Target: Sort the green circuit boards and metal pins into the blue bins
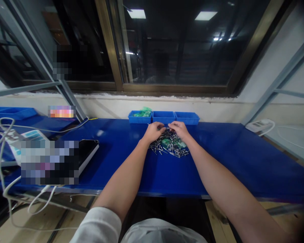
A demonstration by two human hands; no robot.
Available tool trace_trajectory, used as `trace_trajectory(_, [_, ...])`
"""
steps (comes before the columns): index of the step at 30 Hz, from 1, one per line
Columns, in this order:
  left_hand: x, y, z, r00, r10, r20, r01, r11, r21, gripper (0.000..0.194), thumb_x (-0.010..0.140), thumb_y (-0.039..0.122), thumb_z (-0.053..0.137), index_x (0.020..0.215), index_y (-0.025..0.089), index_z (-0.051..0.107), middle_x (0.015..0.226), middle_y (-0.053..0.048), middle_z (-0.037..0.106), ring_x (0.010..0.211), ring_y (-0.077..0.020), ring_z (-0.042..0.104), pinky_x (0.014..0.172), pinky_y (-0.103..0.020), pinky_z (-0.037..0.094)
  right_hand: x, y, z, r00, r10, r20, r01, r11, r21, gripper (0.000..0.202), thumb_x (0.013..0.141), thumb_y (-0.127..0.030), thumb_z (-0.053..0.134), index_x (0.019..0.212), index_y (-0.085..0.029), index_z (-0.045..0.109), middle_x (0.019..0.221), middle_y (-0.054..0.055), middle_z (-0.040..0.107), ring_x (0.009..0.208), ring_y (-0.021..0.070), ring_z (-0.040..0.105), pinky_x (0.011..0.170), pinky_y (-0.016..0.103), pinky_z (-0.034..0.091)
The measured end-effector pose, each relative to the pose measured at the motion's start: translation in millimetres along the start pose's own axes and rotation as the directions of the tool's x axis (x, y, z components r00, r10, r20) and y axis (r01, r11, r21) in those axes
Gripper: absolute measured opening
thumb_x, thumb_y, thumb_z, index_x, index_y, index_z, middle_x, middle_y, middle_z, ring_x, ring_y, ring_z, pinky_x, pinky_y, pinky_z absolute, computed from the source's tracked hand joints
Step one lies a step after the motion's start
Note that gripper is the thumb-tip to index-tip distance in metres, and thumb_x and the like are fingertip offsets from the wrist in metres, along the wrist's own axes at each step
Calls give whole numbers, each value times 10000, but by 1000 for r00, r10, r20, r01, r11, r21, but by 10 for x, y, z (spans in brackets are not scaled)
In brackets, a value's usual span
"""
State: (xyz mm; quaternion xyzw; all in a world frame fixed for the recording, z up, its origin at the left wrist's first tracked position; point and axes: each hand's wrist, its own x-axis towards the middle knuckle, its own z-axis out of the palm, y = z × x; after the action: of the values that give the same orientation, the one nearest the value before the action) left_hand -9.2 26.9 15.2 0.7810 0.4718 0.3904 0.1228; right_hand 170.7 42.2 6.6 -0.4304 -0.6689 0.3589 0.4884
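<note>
Slender metal pins (172, 147), silvery (some look dark), heaped at mixed angles on blue tabletop (167, 177).

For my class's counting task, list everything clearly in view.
Rivet-like metal pieces: many, mostly silver, heaped centrally
Green plastic: count unclear, green, left bin and heap
Bins: three, blue, back edge
Tray: one, blue, far left
Tabletop: one, blue, centre
Device: one, black top, left
Power strip: one, white, right
Cables: several, white, both sides
Posts: several, grey, both sides
Window: one, brown frame, behind
Left hand, right hand: two, bare, at heap
Sleeve: one, white, left arm
</note>
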Motion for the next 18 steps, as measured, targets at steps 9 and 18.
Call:
trace_trajectory(9, [46,-203,-85,919,-282,-275,279,959,-52,234,815,199,500,981,144,656,968,-63,692,881,-169,630,833,-263,468,296,87,-45,985,65,-160,-62,998,27,623,739,-707,412,974,-187,663,967,89,687,904,220,581,777,326,410])
trace_trajectory(18, [57,-268,-42,947,-234,-220,251,966,52,284,828,184,465,1051,137,634,1045,-95,671,965,-186,615,889,-280,454,255,149,-130,992,90,-94,-88,996,21,672,833,-656,242,1259,-219,524,1273,80,562,1094,246,525,775,336,440])
